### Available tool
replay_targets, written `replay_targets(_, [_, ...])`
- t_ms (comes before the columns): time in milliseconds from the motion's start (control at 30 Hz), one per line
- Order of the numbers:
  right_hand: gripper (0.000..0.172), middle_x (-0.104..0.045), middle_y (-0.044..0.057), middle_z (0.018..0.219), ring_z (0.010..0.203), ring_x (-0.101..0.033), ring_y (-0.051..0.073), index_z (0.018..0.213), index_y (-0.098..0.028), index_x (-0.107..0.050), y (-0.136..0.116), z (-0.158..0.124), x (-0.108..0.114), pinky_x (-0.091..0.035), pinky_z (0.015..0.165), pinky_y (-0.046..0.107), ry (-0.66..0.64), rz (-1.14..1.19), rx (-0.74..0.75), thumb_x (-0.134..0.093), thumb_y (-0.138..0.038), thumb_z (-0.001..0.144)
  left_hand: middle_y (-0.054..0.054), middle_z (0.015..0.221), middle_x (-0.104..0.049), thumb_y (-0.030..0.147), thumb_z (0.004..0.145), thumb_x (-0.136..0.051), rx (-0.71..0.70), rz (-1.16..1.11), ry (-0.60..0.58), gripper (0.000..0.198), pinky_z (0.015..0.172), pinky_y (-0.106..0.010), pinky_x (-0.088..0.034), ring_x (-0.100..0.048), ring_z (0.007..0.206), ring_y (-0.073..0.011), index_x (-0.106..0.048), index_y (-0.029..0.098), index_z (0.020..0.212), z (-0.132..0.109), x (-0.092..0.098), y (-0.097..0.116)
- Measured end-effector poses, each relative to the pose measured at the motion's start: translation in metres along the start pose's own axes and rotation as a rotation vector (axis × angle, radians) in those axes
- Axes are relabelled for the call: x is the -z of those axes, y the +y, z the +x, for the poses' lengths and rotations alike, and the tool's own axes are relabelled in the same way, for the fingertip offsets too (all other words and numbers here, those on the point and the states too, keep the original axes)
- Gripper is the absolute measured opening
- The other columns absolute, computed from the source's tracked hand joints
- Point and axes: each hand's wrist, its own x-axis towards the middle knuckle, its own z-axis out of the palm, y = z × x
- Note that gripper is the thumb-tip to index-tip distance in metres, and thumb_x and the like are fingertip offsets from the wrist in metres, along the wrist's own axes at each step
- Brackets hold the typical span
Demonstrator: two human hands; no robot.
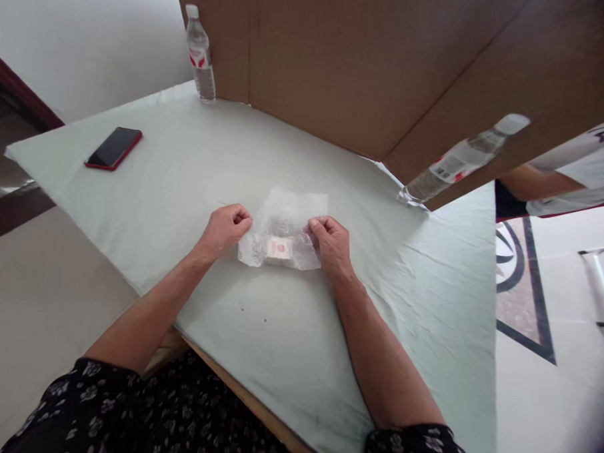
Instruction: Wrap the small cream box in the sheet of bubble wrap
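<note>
A sheet of bubble wrap [295, 206] lies spread on the cloth-covered table in front of me. On its near part sits a small whitish block with red print [279, 248], with folds of the wrap bunched at both its sides. My left hand [226, 226] is closed in a pinch at the left edge of the wrap. At the right edge, my right hand [331, 241] pinches the wrap between thumb and fingers. What the block is made of I cannot tell.
A phone with a red edge [114, 149] lies at the left. Two water bottles, one at the back left [203, 68] and a tilted-looking one at the right [457, 165], stand by a tall cardboard screen [329, 61]. Behind the screen, another person's arm [539, 183] shows.
</note>
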Motion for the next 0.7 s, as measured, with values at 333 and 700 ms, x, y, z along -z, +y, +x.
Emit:
replay_targets(333, [0.04, -0.07, 0.006, 0.104, 0.084, -0.064, 0.017, 0.104, -0.02, -0.06, -0.017, 0.006, 0.027, -0.054, 0.075, 0.034, 0.181, -0.35, 0.222, -0.068, -0.039, 0.07, -0.005, 0.082, -0.07, 0.02, 0.083, -0.05, -0.115, 0.288, 0.25, 0.016, 0.072, -0.032, -0.049, -0.061, 0.073, -0.0184, -0.066, 0.019, 0.086, -0.022, 0.017, -0.015])
replay_targets(700, [0.027, -0.075, 0.005, 0.092, 0.082, -0.067, 0.019, 0.11, -0.02, -0.071, -0.049, -0.053, 0.014, -0.053, 0.081, 0.035, -0.297, -0.68, 0.358, -0.058, -0.031, 0.089, -0.014, 0.122, -0.07, 0.047, 0.081, -0.065, -0.322, 0.15, -0.346, 0.081, 0.106, -0.049, -0.046, -0.058, 0.128, -0.0329, -0.04, 0.015, 0.15, -0.029, 0.004, 0.01])
